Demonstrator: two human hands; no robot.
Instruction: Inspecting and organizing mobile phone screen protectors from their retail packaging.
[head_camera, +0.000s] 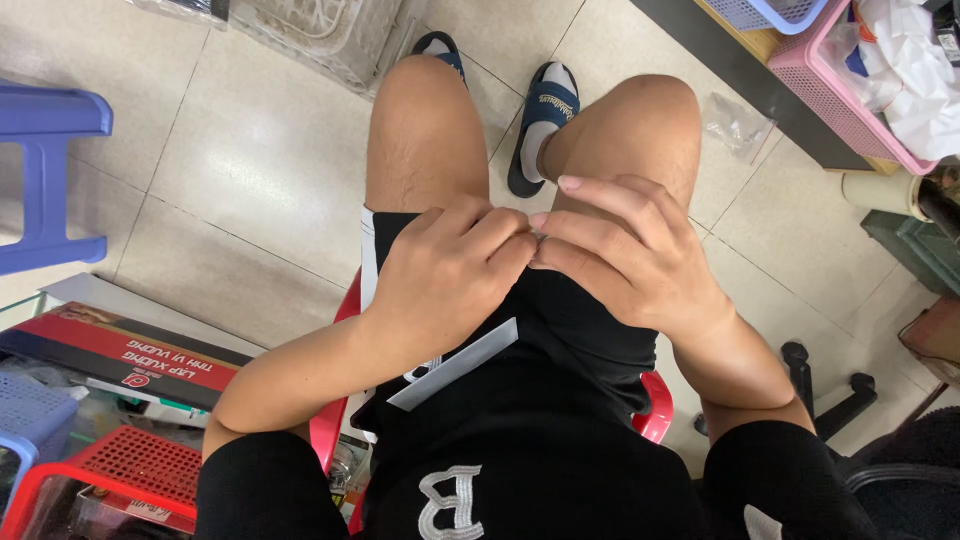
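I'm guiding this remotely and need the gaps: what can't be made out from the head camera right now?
- Small item between the fingertips: nearly covered by the left hand and right hand; too small to identify.
- Red chair: mostly hidden under the person's body.
- Pink basket: cut off by the top-right edge.
- Blue stool: cut off by the left edge.

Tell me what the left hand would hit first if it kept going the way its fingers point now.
The left hand points toward the right hand; their fingertips already meet over a tiny item, too small to identify. So it would meet the right hand's fingers at once.
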